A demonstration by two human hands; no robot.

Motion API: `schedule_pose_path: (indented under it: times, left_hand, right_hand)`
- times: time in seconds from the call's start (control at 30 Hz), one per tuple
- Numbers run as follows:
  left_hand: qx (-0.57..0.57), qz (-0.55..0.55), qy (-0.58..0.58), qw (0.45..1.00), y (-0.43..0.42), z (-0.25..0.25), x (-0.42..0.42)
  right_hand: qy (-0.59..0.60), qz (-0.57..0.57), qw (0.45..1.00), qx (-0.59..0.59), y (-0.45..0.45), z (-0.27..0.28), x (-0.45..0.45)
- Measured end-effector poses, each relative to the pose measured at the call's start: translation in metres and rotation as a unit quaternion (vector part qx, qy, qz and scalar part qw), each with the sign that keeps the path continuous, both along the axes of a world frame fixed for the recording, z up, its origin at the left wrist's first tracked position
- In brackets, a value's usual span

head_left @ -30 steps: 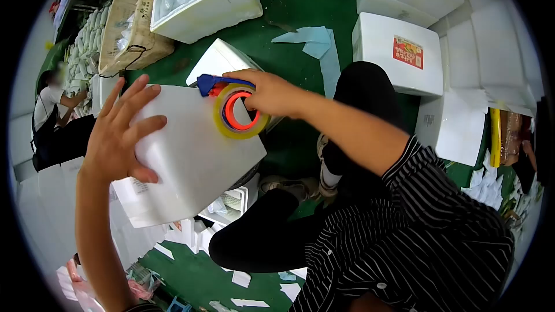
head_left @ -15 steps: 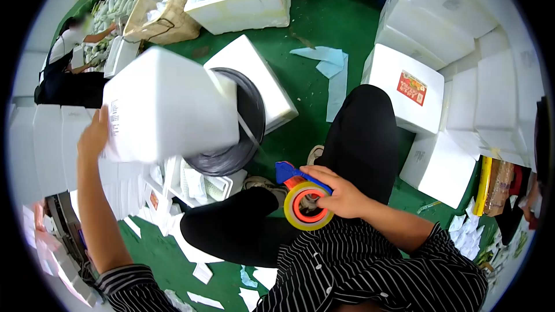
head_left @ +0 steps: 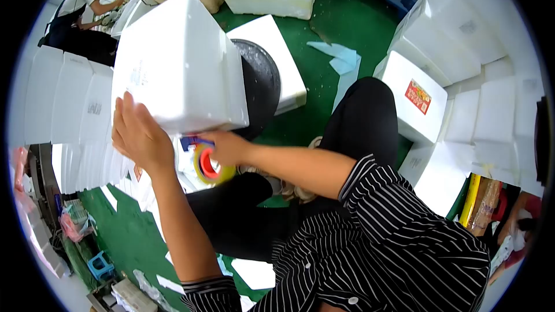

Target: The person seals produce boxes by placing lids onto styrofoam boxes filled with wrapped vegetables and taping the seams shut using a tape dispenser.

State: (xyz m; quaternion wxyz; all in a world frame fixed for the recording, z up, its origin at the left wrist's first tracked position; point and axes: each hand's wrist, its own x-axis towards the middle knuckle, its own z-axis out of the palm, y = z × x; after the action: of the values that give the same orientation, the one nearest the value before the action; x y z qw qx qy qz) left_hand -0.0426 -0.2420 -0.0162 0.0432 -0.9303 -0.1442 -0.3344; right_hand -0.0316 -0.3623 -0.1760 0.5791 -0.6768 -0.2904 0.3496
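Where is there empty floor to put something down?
Bare green floor shows between the blue sheet and the red-labelled box. Another patch lies between the blue stool and the white strip. It's crowded around the left hand, right hand, tape and large white box.

Bright light leaves the white foam box (head_left: 173,63) nearly washed out, blur softens the right hand (head_left: 226,147), and fisheye distortion bends the stacked boxes (head_left: 500,101) toward black, vignetted corners.

Left grip (head_left: 143,141) flat, fingers (head_left: 128,117) extended — right grip (head_left: 225,147) curled, slightly blurred, right forearm (head_left: 292,165) stretched leftward
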Motion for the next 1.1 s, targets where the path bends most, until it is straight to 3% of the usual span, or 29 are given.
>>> schedule_pose_path:
  times: [0.03,0.07,0.1,0.13,0.17,0.2,0.23,0.27,0.3,0.33,0.37,0.4,0.47,0.5,0.57,0.67,0.7,0.73,0.77,0.83,0.9,0.97,1.03,1.07,1.1]
  left_hand:
    - [0.033,0.02,0.014,0.999,0.002,0.001,-0.007]
    - [-0.075,-0.074,-0.005,0.994,0.02,0.003,-0.017]
    - [-0.341,-0.23,-0.193,0.891,0.042,-0.02,-0.018]
    - [-0.41,-0.23,-0.253,0.845,0.073,-0.033,-0.025]
    - [-0.471,-0.232,-0.314,0.791,0.096,-0.038,-0.022]
    - [-0.644,-0.236,-0.314,0.656,0.118,-0.049,-0.002]
    - [-0.789,-0.231,-0.293,0.488,0.132,-0.06,0.015]
    - [-0.875,-0.265,-0.241,0.325,0.169,-0.095,0.022]
    - [-0.89,-0.294,-0.145,0.316,0.185,-0.126,0.039]
    - [-0.892,-0.247,-0.112,0.361,0.216,-0.185,0.071]
    - [-0.895,-0.225,-0.111,0.368,0.202,-0.186,0.079]
    - [-0.896,-0.224,-0.114,0.367,0.177,-0.164,0.082]
    - [-0.888,-0.224,-0.112,0.386,0.14,-0.129,0.091]
    - [-0.883,-0.229,-0.111,0.394,0.126,-0.115,0.09]
    - [-0.866,-0.263,-0.128,0.406,0.112,-0.099,0.083]
    - [-0.842,-0.347,-0.162,0.38,0.115,-0.108,0.073]
    - [-0.83,-0.365,-0.152,0.395,0.114,-0.103,0.073]
    - [-0.813,-0.37,-0.131,0.429,0.113,-0.093,0.073]
    - [-0.764,-0.358,-0.061,0.533,0.112,-0.07,0.069]
    - [-0.654,-0.211,0.093,0.721,0.092,-0.042,0.073]
    - [-0.677,-0.191,0.094,0.705,0.09,-0.035,0.088]
    - [-0.542,-0.157,0.229,0.793,0.105,-0.017,0.096]
    - [-0.224,-0.18,0.244,0.926,0.08,0.024,0.11]
    - [-0.056,-0.189,0.241,0.95,0.063,0.041,0.118]
    - [0.019,-0.346,0.23,0.909,0.041,0.049,0.131]
  right_hand:
    - [-0.107,-0.01,0.994,0.004,-0.003,-0.009,-0.015]
    - [-0.015,0.136,0.989,-0.05,-0.044,0.039,-0.005]
    - [0.041,0.204,0.975,-0.074,-0.077,0.039,-0.002]
    - [0.014,0.217,0.972,0.087,-0.115,0.029,0.004]
    - [0.134,0.205,0.963,0.113,-0.158,0.05,0.019]
    - [0.189,0.109,0.952,0.213,-0.192,0.047,0.031]
    - [0.34,0.099,0.876,0.328,-0.193,0.031,0.06]
    - [0.48,0.098,0.76,0.428,-0.194,0.014,0.09]
    - [0.493,0.034,0.728,0.476,-0.17,0.022,0.121]
    - [0.496,-0.027,0.692,0.523,-0.146,0.029,0.152]
    - [0.386,-0.251,0.758,0.461,-0.116,0.035,0.176]
    - [0.398,-0.254,0.766,0.437,-0.077,-0.01,0.211]
    - [0.304,-0.307,0.838,0.334,-0.029,-0.029,0.223]
    - [0.19,-0.346,0.885,0.246,-0.019,-0.004,0.203]
    - [0.394,-0.242,0.772,0.436,-0.005,-0.027,0.251]
    - [0.431,-0.143,0.724,0.519,-0.014,0.026,0.249]
    - [0.437,-0.113,0.701,0.553,-0.02,0.043,0.244]
    - [0.439,-0.08,0.678,0.585,-0.025,0.05,0.243]
    - [0.314,-0.123,0.763,0.552,-0.03,0.039,0.243]
    - [0.355,-0.185,0.682,0.612,-0.029,0.003,0.227]
    - [0.4,-0.237,0.648,0.603,-0.049,-0.007,0.197]
    - [0.38,-0.369,0.687,0.497,-0.08,0.0,0.173]
    - [0.374,-0.411,0.724,0.408,-0.12,-0.01,0.163]
    - [0.373,-0.433,0.738,0.359,-0.136,-0.017,0.157]
    - [0.363,-0.437,0.755,0.326,-0.148,-0.015,0.153]
